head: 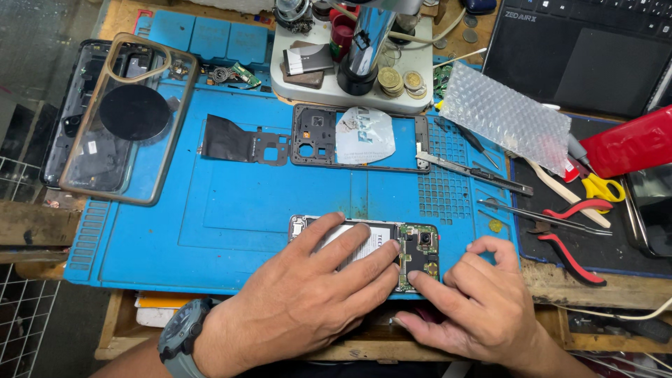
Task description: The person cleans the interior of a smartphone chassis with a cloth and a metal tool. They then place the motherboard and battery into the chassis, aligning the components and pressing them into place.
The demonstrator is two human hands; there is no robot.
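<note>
At six o'clock, nearest us, our left hand (315, 294) lies flat with fingers spread across an opened phone (364, 245), seemingly pinning it to the blue repair mat (231, 210). Our right hand (476, 301), at five o'clock, is loosely curled, its forefinger tip pressing the exposed circuit board (418, 255) at the phone's right end; it holds nothing. At three o'clock pliers (570, 245) and tweezers (539, 218) lie within reach. Toward twelve o'clock rest a black phone frame (360, 138) and a dark shield piece (241, 143). At ten o'clock a clear phone case (129, 115) sits aside, overhanging the mat.
</note>
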